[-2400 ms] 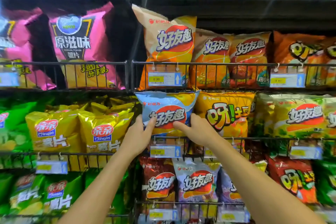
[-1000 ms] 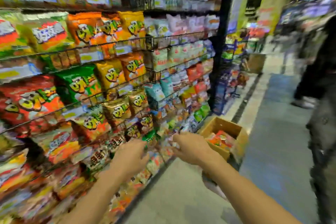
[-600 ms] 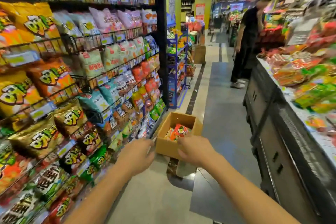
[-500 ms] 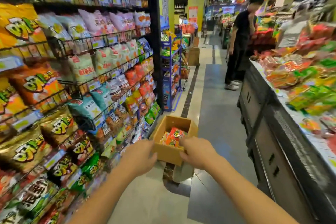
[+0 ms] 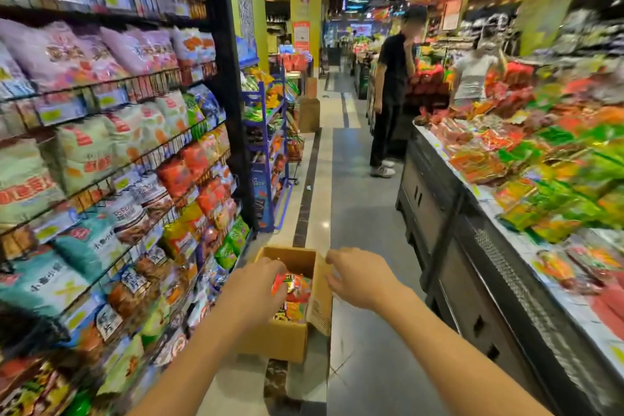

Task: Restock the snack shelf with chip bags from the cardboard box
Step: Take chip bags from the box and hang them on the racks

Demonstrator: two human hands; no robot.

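Note:
An open cardboard box (image 5: 287,339) stands on the aisle floor ahead of me, beside the snack shelf (image 5: 111,179) on my left. Red and orange chip bags (image 5: 297,290) lie inside it. My left hand (image 5: 253,287) is over the box's opening, just above the bags, with loosely curled fingers; whether it touches a bag is hidden by the hand. My right hand (image 5: 359,277) hovers at the box's right flap with its fingers loosely curled, holding nothing.
The wire shelves on the left are packed with bags. A long display counter (image 5: 489,263) heaped with packets lines the right side. A person in black (image 5: 391,84) and another person (image 5: 472,78) stand farther down the aisle. A blue rack (image 5: 266,152) and another carton (image 5: 309,115) stand beyond.
I turned from the shelf, where both hands were on a blue chip bag, towards the aisle. The box has come closer, and both hands have reached down to it.

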